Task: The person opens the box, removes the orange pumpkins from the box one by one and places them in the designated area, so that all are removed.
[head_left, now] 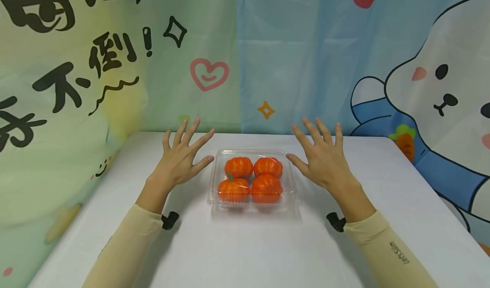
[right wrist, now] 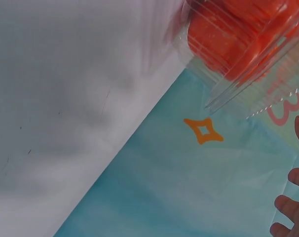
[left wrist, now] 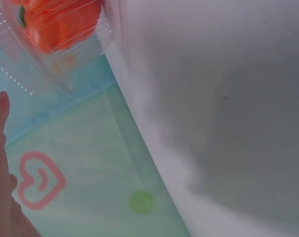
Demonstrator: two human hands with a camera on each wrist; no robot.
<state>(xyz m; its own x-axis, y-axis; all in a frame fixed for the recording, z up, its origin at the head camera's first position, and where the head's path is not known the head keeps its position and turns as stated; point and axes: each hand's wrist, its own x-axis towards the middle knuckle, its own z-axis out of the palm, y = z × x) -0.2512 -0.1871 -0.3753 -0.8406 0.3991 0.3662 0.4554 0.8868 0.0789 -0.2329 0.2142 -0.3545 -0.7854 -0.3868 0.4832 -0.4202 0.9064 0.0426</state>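
While spread hands (head_left: 179, 162) (head_left: 325, 162) flank it, clear box (head_left: 250, 153), four orange fruits (head_left: 266, 189) inside

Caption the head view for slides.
Left hand and right hand, spread, flank a clear box of four orange pumpkin-like objects.

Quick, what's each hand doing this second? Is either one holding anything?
Left hand: open, fingers spread, holding nothing, left of the clear plastic clamshell box.
Right hand: open, fingers spread, holding nothing, right of it.
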